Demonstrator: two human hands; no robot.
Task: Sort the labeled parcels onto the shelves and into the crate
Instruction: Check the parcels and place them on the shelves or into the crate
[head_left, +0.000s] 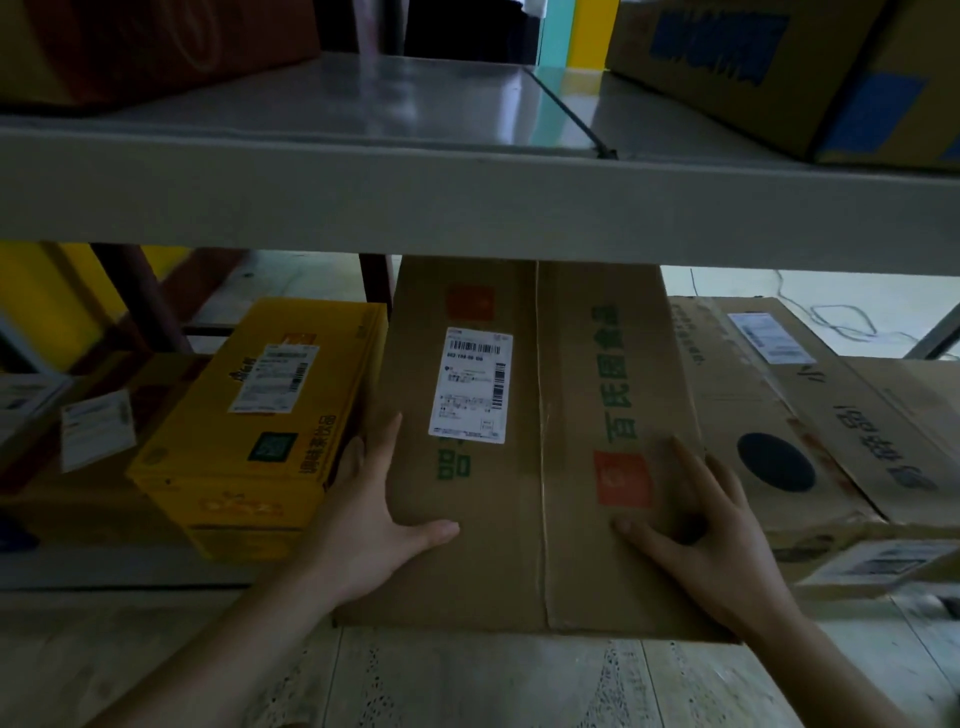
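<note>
Brown parcel (524, 447) held between left hand (363, 512) and right hand (722, 525), fingers straight

Dim, shadowy wide-angle view; soft glare on upper shelf (405, 104).

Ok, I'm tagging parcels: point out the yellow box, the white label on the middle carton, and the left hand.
yellow box (260, 431), head view, top face.
white label (471, 384), head view, centre.
left hand (371, 499), head view, back.

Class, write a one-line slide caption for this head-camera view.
Both hands, left and right, hold a labeled brown parcel on the lower shelf between a yellow box and another carton.
</note>
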